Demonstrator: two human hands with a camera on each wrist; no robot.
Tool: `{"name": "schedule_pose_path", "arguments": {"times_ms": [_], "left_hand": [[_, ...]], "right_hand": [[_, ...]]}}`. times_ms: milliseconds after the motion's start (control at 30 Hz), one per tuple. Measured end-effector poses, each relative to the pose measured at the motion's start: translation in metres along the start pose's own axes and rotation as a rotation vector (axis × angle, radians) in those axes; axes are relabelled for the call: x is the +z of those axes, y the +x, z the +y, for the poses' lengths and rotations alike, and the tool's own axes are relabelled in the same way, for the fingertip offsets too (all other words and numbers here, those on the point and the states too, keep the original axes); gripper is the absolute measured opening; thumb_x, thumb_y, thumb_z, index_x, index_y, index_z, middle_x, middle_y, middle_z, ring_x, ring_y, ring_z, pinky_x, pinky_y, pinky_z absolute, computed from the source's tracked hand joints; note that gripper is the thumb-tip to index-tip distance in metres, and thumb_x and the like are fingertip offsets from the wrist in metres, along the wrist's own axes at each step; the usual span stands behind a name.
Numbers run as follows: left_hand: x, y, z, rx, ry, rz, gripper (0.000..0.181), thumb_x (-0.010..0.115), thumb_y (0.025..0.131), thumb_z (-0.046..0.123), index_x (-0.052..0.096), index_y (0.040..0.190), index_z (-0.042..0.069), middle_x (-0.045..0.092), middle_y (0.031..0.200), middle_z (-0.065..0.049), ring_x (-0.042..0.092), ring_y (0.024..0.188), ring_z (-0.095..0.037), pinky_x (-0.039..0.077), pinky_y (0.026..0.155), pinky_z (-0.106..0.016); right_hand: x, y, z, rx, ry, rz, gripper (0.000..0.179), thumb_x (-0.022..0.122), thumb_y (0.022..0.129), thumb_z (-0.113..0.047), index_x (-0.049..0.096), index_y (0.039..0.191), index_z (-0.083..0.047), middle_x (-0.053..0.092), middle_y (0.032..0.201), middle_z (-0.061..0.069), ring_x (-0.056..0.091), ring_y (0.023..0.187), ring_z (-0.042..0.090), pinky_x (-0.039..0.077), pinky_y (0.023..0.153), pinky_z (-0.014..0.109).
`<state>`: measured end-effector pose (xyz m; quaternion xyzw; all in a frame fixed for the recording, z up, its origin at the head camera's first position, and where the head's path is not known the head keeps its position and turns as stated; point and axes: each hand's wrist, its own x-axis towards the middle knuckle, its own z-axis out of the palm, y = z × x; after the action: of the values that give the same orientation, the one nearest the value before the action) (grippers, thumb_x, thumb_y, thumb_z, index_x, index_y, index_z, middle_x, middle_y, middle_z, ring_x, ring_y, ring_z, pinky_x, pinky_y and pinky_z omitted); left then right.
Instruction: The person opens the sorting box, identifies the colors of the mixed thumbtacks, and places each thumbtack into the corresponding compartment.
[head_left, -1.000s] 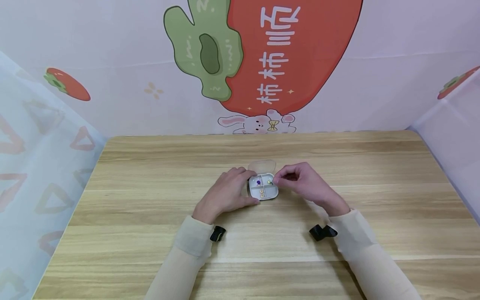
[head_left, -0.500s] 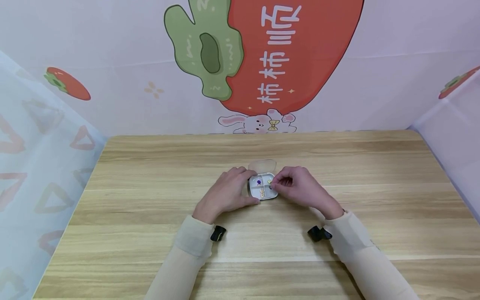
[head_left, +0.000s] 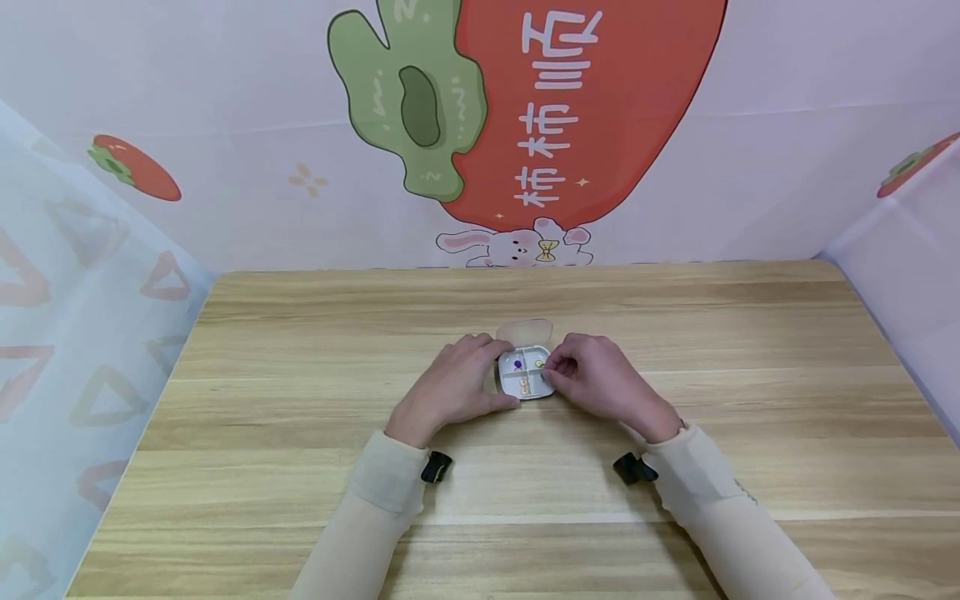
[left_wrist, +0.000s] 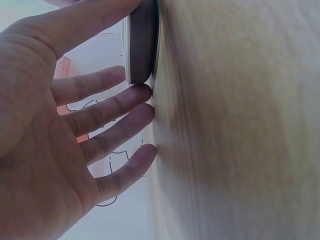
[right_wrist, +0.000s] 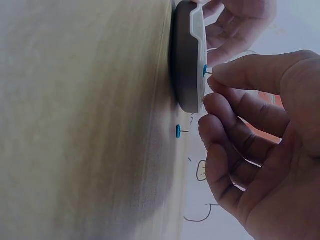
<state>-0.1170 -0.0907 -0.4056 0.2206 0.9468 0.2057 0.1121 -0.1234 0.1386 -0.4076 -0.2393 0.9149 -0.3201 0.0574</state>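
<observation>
A small white pill box [head_left: 537, 388] with a dark base stands open on the table, its clear lid [head_left: 525, 332] folded back. My left hand [head_left: 453, 383] holds the box from the left, thumb at its near edge and forefinger at its far edge. Between thumb and forefinger, my right hand [right_wrist: 260, 110] pinches a teal thumbtack [right_wrist: 205, 70] by its pin, head right at the box rim. Another teal thumbtack [right_wrist: 178, 131] lies pin up on the table by the box, hidden in the head view. Small purple [head_left: 517, 365], yellow [head_left: 539, 364] and orange pieces [head_left: 524, 386] lie in separate compartments.
The wooden table [head_left: 300, 333] spreads out around the box. Behind it hangs a white printed cloth [head_left: 247, 192], with more cloth along the left and right sides. A black wrist camera sits on each cuff.
My right hand has moved slightly left and toward the near side, its fingertips now over the box's right edge near the lower-right compartment. The left hand and box have stayed put.
</observation>
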Motion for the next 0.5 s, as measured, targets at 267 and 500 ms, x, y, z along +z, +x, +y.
{"name": "schedule_pose_path", "arguments": {"times_ms": [267,500], "left_hand": [[-0.0006,-0.0003,0.0009,-0.006,-0.003,-0.008,0.073,0.084,0.081,0.048,0.059,0.140,0.013,0.060,0.130,-0.004,0.053,0.116,-0.021,0.043,0.102,-0.043],[-0.0003,-0.0005,0.0015,-0.010,0.001,-0.010,0.074,0.084,0.081,0.048,0.058,0.140,0.013,0.060,0.131,-0.004,0.053,0.116,-0.021,0.043,0.102,-0.043]], "right_hand": [[0.0017,0.0000,-0.0009,0.008,-0.036,-0.002,0.008,0.077,0.091,-0.015,0.076,0.087,-0.008,0.064,0.080,-0.004,0.057,0.072,0.010,0.049,0.068,0.030],[0.0029,0.0003,-0.0003,0.008,-0.048,0.009,0.008,0.078,0.090,-0.015,0.076,0.087,-0.008,0.063,0.081,-0.004,0.057,0.072,0.011,0.048,0.068,0.030]]}}
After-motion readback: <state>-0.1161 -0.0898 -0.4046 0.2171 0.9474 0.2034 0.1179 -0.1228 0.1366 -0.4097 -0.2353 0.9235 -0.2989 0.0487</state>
